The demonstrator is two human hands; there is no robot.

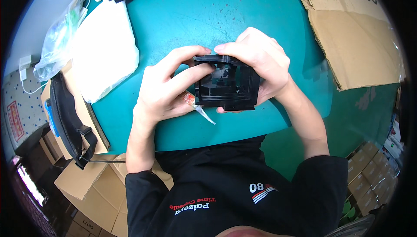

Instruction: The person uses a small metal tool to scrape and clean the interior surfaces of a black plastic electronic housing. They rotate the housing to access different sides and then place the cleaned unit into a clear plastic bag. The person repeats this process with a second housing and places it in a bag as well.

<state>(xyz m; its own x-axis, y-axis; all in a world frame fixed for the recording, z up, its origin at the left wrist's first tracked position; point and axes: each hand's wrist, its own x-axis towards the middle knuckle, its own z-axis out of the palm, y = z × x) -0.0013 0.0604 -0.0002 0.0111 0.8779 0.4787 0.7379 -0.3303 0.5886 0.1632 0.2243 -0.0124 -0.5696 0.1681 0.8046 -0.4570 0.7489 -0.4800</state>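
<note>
Looking light, stiff and perhaps brittle, the black plastic frame [223,91] is held above the desk [182,15], best taken by its outer walls. The left hand [158,89] grasps it, one finger inside; the right hand [267,61] clasps its right side. Room spreads ahead between white sheeting [106,46] and cardboard [352,41]; the desk's near edge is close.

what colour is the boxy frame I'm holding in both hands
The boxy frame is black, seen best in the head view.
</note>
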